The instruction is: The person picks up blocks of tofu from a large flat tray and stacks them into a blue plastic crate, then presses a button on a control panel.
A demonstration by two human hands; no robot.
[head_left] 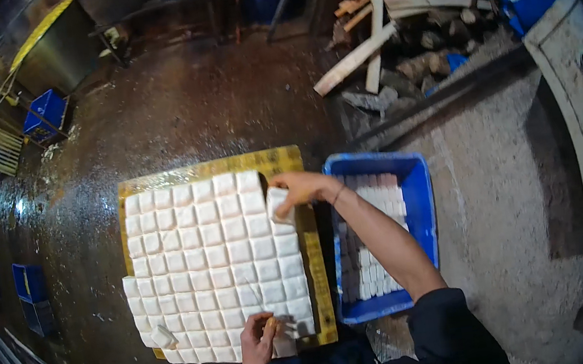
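White tofu (203,258) cut into square blocks covers most of a yellow board (210,169). At the slab's upper right corner, my right hand (300,194) grips one tofu block (279,204), fingers on its far side and thumb on the near side. My left hand (258,339) is over the slab's near edge, fingers closed together; a thin, faint line runs up from the fingertips, and I cannot make out what they hold. One loose tofu piece (163,337) lies tilted on top of the slab at the near left.
Right of the board stands a blue crate (426,238) with rows of white blocks inside, partly behind my right forearm. A pile of firewood (379,33) lies at the far right. Blue bins (46,114) stand on the wet floor (172,102) at the left.
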